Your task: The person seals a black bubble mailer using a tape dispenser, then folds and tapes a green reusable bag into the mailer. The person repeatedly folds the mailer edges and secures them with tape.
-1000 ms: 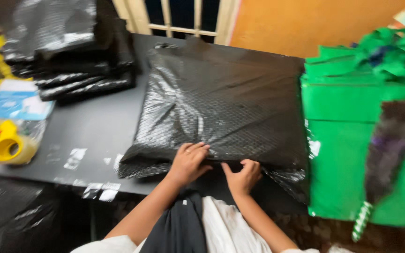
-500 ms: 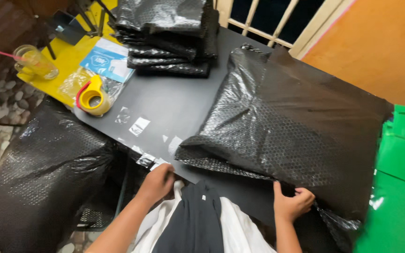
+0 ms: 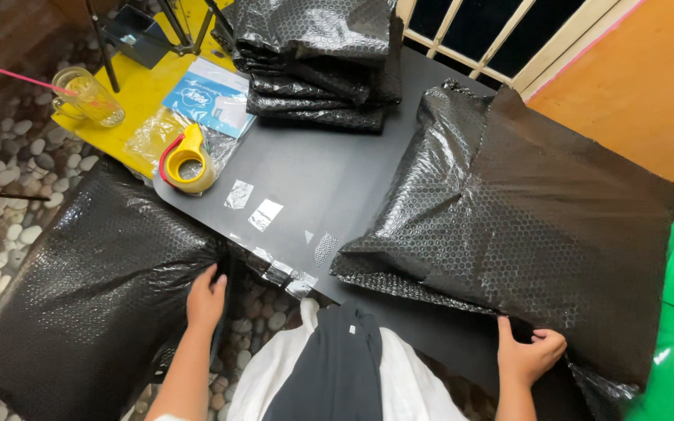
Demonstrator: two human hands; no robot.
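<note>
The right hand (image 3: 530, 355) pinches the near edge of the big black bubble-wrap parcel (image 3: 524, 234) on the dark table (image 3: 313, 171), and the left hand (image 3: 206, 300) lies flat and open on another black parcel (image 3: 87, 304) standing by the table, so the big one might slide off if tugged.

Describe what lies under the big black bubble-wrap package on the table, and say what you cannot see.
The black bubble-wrap package rests on the dark table, its near corner held by the right hand. The tabletop beneath it and its contents are covered, so both stay unseen.
</note>
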